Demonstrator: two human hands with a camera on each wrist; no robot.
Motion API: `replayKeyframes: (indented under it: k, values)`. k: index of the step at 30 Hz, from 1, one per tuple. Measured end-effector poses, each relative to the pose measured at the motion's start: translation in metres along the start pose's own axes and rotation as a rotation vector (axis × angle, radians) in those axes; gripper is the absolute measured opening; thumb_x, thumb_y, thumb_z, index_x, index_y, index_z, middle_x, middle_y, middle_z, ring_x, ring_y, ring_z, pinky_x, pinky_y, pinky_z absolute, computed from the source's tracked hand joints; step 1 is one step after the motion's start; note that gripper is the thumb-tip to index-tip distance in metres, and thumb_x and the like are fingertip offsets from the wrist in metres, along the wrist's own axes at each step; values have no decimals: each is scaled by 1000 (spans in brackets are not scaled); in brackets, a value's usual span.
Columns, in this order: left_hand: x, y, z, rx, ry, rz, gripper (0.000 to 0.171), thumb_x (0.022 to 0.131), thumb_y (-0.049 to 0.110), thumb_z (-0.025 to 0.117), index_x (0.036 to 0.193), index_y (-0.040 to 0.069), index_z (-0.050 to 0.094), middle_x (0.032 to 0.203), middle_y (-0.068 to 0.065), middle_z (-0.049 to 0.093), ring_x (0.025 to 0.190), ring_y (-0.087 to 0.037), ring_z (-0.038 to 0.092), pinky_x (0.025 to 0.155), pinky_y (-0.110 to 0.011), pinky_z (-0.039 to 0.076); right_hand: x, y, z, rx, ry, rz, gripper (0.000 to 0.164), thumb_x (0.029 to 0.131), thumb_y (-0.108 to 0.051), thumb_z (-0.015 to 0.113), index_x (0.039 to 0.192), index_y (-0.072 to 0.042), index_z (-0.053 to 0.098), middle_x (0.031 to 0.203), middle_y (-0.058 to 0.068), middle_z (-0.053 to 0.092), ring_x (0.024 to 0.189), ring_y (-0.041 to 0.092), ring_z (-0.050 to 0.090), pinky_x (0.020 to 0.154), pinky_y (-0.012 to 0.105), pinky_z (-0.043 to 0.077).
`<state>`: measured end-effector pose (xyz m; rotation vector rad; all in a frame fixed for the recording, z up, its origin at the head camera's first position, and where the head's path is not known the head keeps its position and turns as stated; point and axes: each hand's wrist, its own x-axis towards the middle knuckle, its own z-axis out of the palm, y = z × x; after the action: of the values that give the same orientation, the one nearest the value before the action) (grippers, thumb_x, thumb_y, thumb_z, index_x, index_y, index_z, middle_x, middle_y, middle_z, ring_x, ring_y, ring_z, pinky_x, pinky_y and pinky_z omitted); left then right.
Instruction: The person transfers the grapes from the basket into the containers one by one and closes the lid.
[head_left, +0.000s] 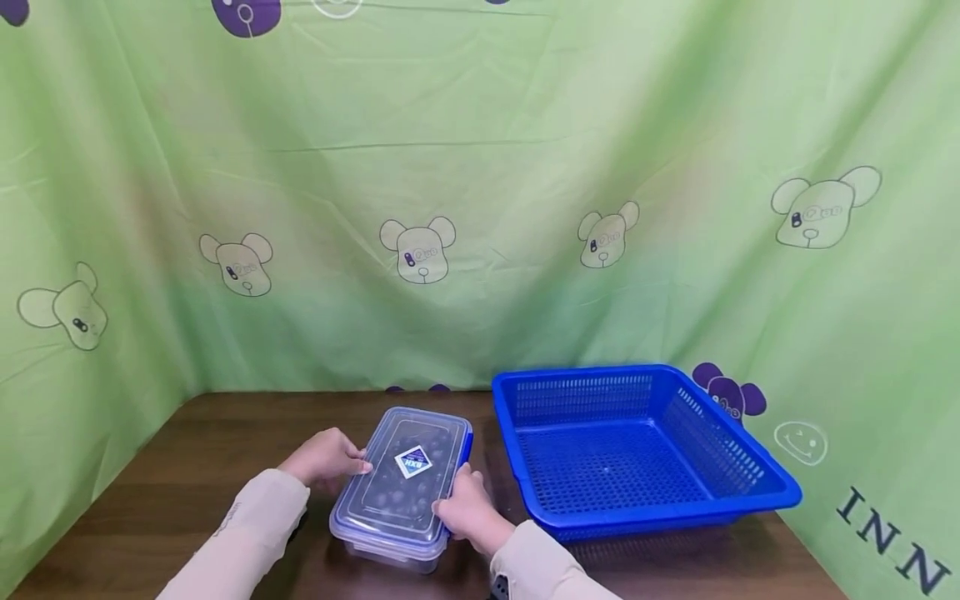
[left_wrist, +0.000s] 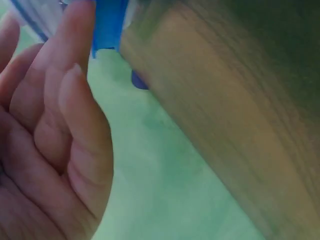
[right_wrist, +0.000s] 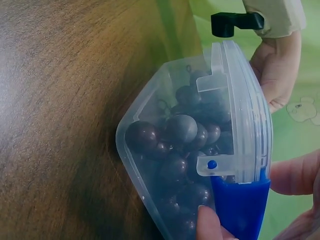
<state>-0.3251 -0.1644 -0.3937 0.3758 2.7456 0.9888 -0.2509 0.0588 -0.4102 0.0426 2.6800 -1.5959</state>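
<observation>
A clear lidded food container (head_left: 405, 479) with a diamond-shaped label stands on the table between both hands. Dark, round, grape-like fruits (right_wrist: 175, 170) show through its wall. At its left side, my left hand (head_left: 326, 458) grips the edge, thumb on the lid's rim; in the left wrist view its fingers reach up beside a blue clasp (left_wrist: 109, 25). My right hand (head_left: 468, 508) holds the opposite side, thumb over the lid's edge. Close by, its fingertip touches the wall beside another blue clasp (right_wrist: 242, 205), which lies against the side. Some left fingers are hidden in the head view.
A blue plastic basket (head_left: 536, 492) with a perforated floor and sides stands to the right of the container. Around the back and sides of the brown wooden table (head_left: 247, 433) hangs a green cloth (head_left: 450, 333) printed with bear heads.
</observation>
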Motion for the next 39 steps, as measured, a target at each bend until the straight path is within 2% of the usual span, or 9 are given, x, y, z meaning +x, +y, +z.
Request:
replayKeyframes:
  k: [4,5,8,11,25,29,34,37,39]
  values:
    - [4,-4,0,-64,30,-84,62,74,30,82,116,-12,62,108,-23,65,83,-27,63,65,-45,53,0,1,-2,0,3,-16,75,74,8,64,134,26,25,109,36,40,86,44,52,45,40,53]
    - [4,-3,1,-102,30,-136,67,75,30,82,121,-12,57,114,-26,61,90,-32,62,68,-50,53,1,1,-3,-1,8,-18,75,73,8,64,134,26,25,109,36,40,86,44,52,45,40,53]
    - [5,-8,4,-220,-15,-240,73,80,31,77,130,-12,44,120,-28,53,91,-37,60,67,-52,52,1,1,-4,-9,18,-27,76,72,8,64,134,26,25,108,36,41,87,44,51,45,39,52]
    - [5,-15,9,-330,-55,-283,72,84,31,73,131,-12,40,120,-27,51,87,-35,61,69,-50,53,0,1,-4,-18,18,-36,76,71,7,64,134,27,25,107,36,41,88,45,51,45,38,52]
    - [-3,-33,20,-677,-137,-335,63,88,29,68,131,-6,37,97,-12,63,78,-26,65,68,-43,53,-2,2,1,20,-3,-27,72,74,9,64,133,26,27,107,36,41,88,44,51,48,40,53]
    - [-4,-36,21,-754,-176,-295,58,89,27,67,128,-6,38,89,-7,66,73,-23,66,66,-40,54,-3,2,1,58,-14,-12,73,75,9,63,135,25,24,113,39,38,90,45,51,49,42,54]
    - [-2,-31,15,-747,-208,-262,51,89,22,66,123,-9,43,85,-6,67,72,-21,66,67,-40,55,-2,0,0,87,-4,-10,73,75,11,63,136,24,24,113,39,38,87,43,53,49,42,54]
    - [-1,-24,10,-671,-207,-284,48,90,21,65,121,-10,46,85,-8,68,73,-22,67,67,-40,56,-1,0,0,85,6,-9,72,75,11,63,135,23,26,112,38,38,86,42,54,49,42,54]
    - [0,-18,7,-577,-199,-301,48,89,22,66,120,-11,49,86,-9,68,75,-24,67,65,-39,55,-1,1,0,83,10,-10,71,75,11,64,135,23,27,110,37,39,85,41,54,48,42,54]
